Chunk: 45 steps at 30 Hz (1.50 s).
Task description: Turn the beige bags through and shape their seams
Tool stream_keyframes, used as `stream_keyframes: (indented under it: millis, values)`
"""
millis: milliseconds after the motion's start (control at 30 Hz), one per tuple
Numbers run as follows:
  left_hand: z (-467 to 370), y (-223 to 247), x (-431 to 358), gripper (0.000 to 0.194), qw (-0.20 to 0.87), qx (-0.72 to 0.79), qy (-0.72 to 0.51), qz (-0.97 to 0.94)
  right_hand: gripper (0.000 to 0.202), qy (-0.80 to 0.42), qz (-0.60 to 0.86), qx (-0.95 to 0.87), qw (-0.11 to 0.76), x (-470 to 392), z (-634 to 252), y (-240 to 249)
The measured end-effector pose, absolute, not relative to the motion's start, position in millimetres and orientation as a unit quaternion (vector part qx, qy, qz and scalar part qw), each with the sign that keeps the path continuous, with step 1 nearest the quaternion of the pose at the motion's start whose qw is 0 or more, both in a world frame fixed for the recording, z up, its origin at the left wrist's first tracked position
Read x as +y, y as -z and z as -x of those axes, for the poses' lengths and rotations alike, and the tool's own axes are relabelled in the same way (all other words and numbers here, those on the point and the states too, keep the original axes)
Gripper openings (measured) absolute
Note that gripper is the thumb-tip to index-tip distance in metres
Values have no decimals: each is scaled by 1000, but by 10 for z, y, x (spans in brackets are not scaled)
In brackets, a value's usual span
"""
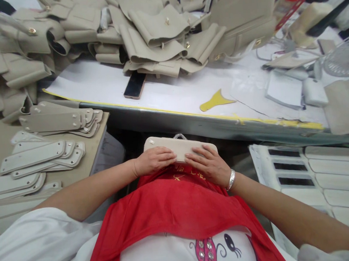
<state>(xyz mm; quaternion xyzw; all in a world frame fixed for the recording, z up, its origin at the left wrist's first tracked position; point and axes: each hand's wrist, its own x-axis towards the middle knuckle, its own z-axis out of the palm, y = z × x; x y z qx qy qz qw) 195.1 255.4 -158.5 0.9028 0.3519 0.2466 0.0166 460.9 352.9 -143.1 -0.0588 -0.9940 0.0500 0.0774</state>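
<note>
A beige rounded panel point(179, 146) lies across my lap on the red apron, close to the table's front edge. My left hand point(157, 160) rests over its left part, with the fingers together and pressed on the surface. On its right part lies my right hand point(209, 164), its fingers stretched out flat and slightly apart. A silver bracelet circles my right wrist. A small white stud shows at the panel's upper left corner, and a clear loop sticks up behind its far edge.
Beige bag pieces point(156, 33) are heaped along the table's back. A phone point(135, 85) and a yellow cutout point(217, 101) lie on the white tabletop point(101, 85). Strips point(34, 156) are stacked at left; a tray of panels point(337, 177) stands at right.
</note>
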Motion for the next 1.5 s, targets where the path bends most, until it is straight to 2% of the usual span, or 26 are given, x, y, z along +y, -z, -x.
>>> stream_keyframes:
  millis: [167,400,567,767,1000,1133,1300,1400,1500]
  values:
    - [-2031,1580,2539,23,-32,362,-246,-899,40,-43,68,-993,88,3430,-4501,1418]
    - [-2054,1513,2483,25,-71,384,-203,-898,41,-17,67,-994,84,3333,-4432,1366]
    - [-1747,1469,2330,27,-53,411,-168,-895,42,-11,100,-993,57,3423,-4723,1279]
    - [-1641,1366,2176,29,-29,474,-127,-871,39,-10,148,-986,75,3446,-4887,1191]
    - [-2139,1308,2438,53,-40,512,-77,-855,53,-30,122,-988,89,3343,-4327,1234]
    - [-2096,1314,2454,51,-40,526,-94,-844,54,-35,123,-987,97,3402,-4312,1262]
    - [-1754,1247,2235,48,-14,567,-117,-815,53,-21,160,-983,92,3482,-4773,1159]
    - [-1662,1238,2170,42,44,580,-165,-797,47,-39,191,-975,106,3475,-4968,1151]
    - [-1678,1332,2201,31,149,633,-293,-702,38,-129,274,-936,181,3487,-5000,1264]
